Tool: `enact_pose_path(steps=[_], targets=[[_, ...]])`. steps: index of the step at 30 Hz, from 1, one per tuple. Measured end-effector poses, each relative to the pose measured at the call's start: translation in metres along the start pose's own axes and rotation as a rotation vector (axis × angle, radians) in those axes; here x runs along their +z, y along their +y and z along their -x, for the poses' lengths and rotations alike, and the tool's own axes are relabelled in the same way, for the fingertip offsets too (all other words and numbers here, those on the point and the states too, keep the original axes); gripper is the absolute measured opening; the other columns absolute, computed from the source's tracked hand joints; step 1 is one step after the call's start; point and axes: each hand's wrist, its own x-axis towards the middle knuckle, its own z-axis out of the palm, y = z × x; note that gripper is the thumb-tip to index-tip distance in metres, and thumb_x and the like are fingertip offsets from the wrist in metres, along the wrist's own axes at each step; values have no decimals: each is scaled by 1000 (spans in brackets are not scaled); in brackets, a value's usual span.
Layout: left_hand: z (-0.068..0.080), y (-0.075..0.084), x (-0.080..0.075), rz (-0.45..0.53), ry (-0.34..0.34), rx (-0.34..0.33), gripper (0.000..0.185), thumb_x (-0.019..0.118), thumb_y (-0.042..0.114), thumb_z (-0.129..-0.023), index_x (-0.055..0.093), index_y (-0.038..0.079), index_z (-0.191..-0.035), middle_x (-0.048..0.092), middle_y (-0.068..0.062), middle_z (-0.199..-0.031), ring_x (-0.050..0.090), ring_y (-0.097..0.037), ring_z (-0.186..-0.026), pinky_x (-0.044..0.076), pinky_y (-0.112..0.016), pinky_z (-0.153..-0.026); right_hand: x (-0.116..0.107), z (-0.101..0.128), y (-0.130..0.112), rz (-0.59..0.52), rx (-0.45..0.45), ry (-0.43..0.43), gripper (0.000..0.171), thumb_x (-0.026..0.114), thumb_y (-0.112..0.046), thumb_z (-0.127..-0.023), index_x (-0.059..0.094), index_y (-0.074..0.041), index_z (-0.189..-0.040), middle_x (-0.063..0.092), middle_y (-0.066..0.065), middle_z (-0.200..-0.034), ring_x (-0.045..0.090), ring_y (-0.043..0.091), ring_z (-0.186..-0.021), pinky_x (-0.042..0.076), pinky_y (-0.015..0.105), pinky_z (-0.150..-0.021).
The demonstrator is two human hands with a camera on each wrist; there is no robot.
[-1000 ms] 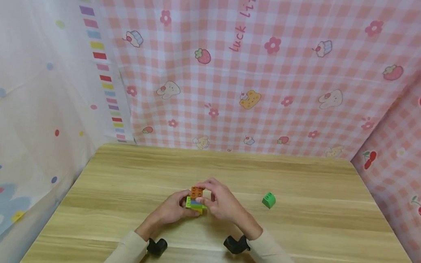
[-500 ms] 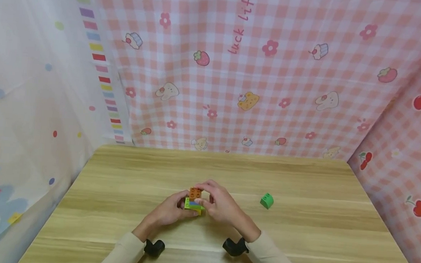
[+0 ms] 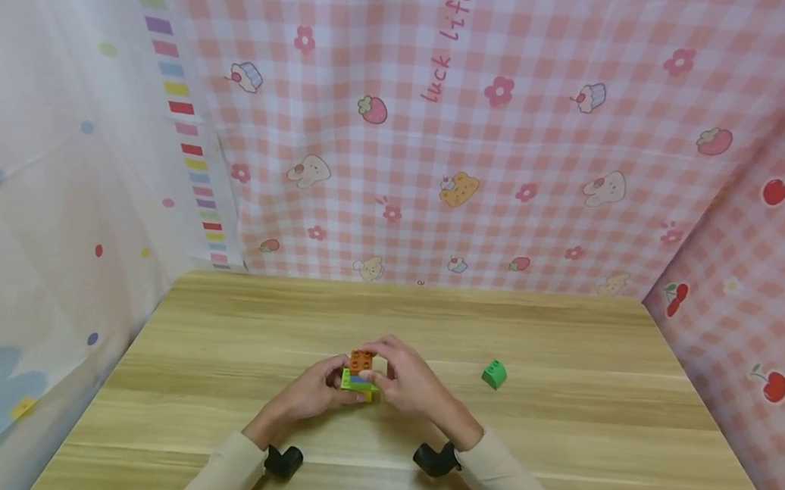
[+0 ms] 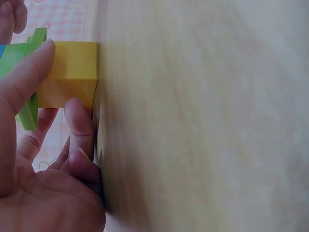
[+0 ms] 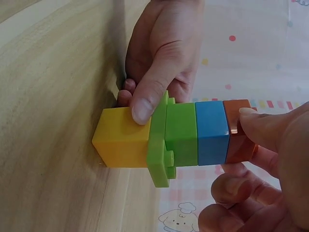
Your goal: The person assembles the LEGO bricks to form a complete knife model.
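Observation:
A small tower of toy building blocks stands upright on the wooden table between both hands. From the bottom up it has a yellow block [image 5: 123, 140], a thin lime-green plate [image 5: 157, 150], a green block [image 5: 181, 135], a blue block [image 5: 211, 133] and a brown-orange block [image 3: 360, 361]. My left hand [image 3: 314, 390] grips the tower low down, its thumb on the yellow block by the plate. With thumb and fingers, my right hand [image 3: 417, 385] pinches the brown-orange block at the top. No gap shows between the stacked blocks in the right wrist view.
A loose green block with a curved top [image 3: 494, 374] lies on the table [image 3: 555, 454] to the right of the right hand. Pink checked cloth [image 3: 468, 144] hangs behind the table, with more cloth at both sides. Black wrist mounts [image 3: 284, 462] sit under both wrists.
The head view has shifted slightly, so everything appears a little further left. Both hands keep their hold on the tower, and the loose green block stays put.

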Motion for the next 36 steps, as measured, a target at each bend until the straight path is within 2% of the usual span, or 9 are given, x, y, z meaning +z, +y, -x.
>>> enact_pose_path(steps=[7,13,16,23,26,31,36], targets=[[0,-2,0,5,-2,5,29,75,30,-79,58,20,-101,58,-4,-93,51,-17,-80,42,-30,-69,2,1,0,-23,4,1,36,61,-24,-91,56,-14,-125,54,-3,-113,46,7,-66,42,20,-56],[-1,-3,2,34,4,10,30,76,24,-78,58,16,-100,59,-5,-89,50,-17,-77,42,-27,-66,1,5,0,-43,14,-2,47,63,-22,-90,49,-13,-134,52,-2,-120,48,11,-63,41,19,-54],[0,-2,2,33,9,6,30,75,22,-78,58,16,-102,60,-5,-91,51,-18,-79,42,-29,-69,-1,9,2,-42,41,9,50,64,-23,-89,46,-17,-136,53,-1,-121,48,11,-63,41,20,-53],[1,4,3,17,24,-15,28,74,15,-80,58,15,-103,60,-5,-91,50,-22,-82,41,-33,-72,-14,22,17,-32,100,90,49,67,-20,-87,50,-23,-132,54,-6,-112,47,9,-62,42,23,-54],[1,5,3,15,31,-22,28,74,17,-80,58,15,-102,59,-4,-92,50,-21,-82,41,-32,-73,-23,28,26,-37,124,125,48,67,-20,-87,50,-24,-131,54,-6,-111,47,8,-63,43,23,-54],[-1,3,2,19,24,-24,31,76,24,-78,57,17,-102,58,-4,-92,48,-19,-83,41,-32,-73,-42,43,45,-43,141,201,48,68,-20,-86,51,-21,-131,54,-1,-112,46,9,-64,42,23,-52],[-3,-1,2,39,10,-29,31,77,26,-76,58,17,-100,60,-3,-94,50,-20,-83,41,-32,-74,-61,56,58,-2,147,275,47,70,-18,-85,54,-16,-129,56,2,-109,47,12,-67,41,23,-55]])
